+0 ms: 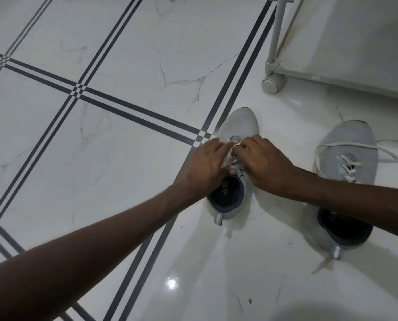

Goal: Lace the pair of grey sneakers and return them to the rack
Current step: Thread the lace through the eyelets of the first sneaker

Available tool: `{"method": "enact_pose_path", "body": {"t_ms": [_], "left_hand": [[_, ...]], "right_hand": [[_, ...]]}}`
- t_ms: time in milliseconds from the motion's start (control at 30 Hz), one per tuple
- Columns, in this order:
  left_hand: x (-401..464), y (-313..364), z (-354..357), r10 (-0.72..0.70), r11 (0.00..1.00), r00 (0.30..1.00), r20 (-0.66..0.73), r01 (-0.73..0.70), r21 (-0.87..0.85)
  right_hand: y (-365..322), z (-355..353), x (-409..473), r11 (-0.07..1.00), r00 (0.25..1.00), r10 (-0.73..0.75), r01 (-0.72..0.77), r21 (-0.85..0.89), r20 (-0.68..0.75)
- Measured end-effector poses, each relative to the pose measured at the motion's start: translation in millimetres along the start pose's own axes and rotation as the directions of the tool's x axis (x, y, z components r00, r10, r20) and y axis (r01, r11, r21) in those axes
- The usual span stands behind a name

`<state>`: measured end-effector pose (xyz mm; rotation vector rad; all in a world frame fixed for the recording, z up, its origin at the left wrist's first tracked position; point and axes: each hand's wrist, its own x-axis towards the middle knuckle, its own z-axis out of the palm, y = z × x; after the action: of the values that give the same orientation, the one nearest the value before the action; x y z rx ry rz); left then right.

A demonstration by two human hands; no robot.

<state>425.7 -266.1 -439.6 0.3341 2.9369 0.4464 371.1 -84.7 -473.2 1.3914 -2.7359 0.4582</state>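
- We cannot make out the eyelets of the near sneaker point(236, 130): both hands cover its tongue, and the white lace point(232, 151) shows only as a blurred bunch between them.
- The second sneaker point(348, 147) lies well apart to the right; a forearm crosses its middle, and its loose lace point(341, 145) trails over the toe.
- Both sneakers rest on a glossy white marble floor point(124, 54) with dark double stripes.
- The rack point(275, 42) is cut off at top right; only a post, a caster and a low shelf show.
- Our left hand point(205, 167) and right hand point(266, 165) reach forward, knuckles up, fingers pinching the lace.
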Motion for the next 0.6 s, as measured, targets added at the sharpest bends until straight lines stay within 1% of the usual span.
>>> {"method": "enact_pose_path", "body": {"t_ms": [33,67,133,200,233,267,300,333,400,433,533,600], "left_hand": [[-1,1,-1,0.017,1.000,1.000,-0.019,-0.017,0.013],[-2,3,-3,-0.018,1.000,1.000,-0.022,0.018,-0.003],[-6,6,-2,-0.122,0.991,0.992,-0.023,0.120,-0.066],[-9,9,2,-0.156,0.987,0.987,-0.045,0.154,-0.049],[-10,10,3,-0.153,0.988,0.986,-0.064,0.152,-0.023],[-8,11,2,-0.151,0.988,0.987,-0.059,0.151,-0.013],[-5,10,-1,-0.162,0.986,0.987,-0.018,0.161,-0.037],[-1,8,-5,-0.178,0.981,0.982,0.057,0.182,-0.074],[7,2,-15,-0.184,0.971,0.959,0.216,0.212,-0.113],[10,-1,-18,-0.159,0.978,0.956,0.246,0.187,-0.094],[11,-6,-18,-0.102,0.995,0.967,0.233,0.101,0.017],[6,-4,-11,-0.062,0.993,0.975,0.213,0.040,0.109]], "right_hand": [[1,3,0,1.000,1.000,-0.023,0.023,-0.014,-0.002],[1,4,0,0.999,0.999,-0.037,0.037,-0.003,0.011],[0,6,-4,0.994,0.998,-0.045,0.039,0.107,0.053],[-2,4,-7,0.971,0.995,0.016,-0.040,0.238,0.101],[-3,3,-8,0.961,0.989,0.062,-0.096,0.260,0.138],[-3,3,-8,0.959,0.981,0.093,-0.134,0.250,0.170],[-2,3,-8,0.966,0.977,0.105,-0.145,0.216,0.184],[-1,2,-9,0.977,0.976,0.101,-0.134,0.167,0.191],[1,0,-9,0.995,0.985,0.047,-0.062,0.084,0.164],[3,0,-9,0.998,0.990,0.005,-0.013,0.055,0.140],[9,-2,-9,0.997,0.991,-0.070,0.072,-0.008,0.110],[11,-1,-10,0.997,0.991,-0.083,0.082,0.010,0.106]]}}
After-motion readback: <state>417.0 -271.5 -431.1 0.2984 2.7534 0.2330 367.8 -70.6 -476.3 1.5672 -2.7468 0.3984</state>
